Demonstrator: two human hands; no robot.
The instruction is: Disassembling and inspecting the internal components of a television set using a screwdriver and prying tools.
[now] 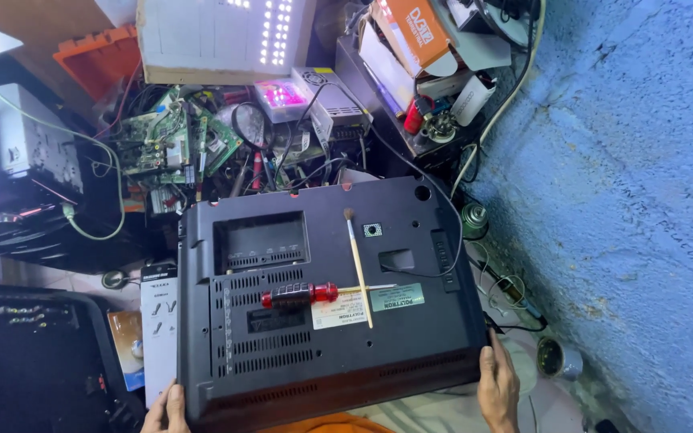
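A black television set (411, 337) lies screen-down in front of me, its vented plastic back facing up. My left hand (167, 410) grips its near left corner and my right hand (497, 388) grips its near right corner. On the back cover rest a screwdriver (302, 295) with a red and black handle and a thin wooden-handled brush (358, 269) that crosses the screwdriver's shaft.
Green circuit boards (178, 144), cables and a magnifier clutter the bench behind the set. A lit LED panel (226, 36) stands at the back. Cardboard boxes (411, 36) sit upper right, a rough blue wall (627, 200) runs along the right, and black equipment (26, 361) stands left.
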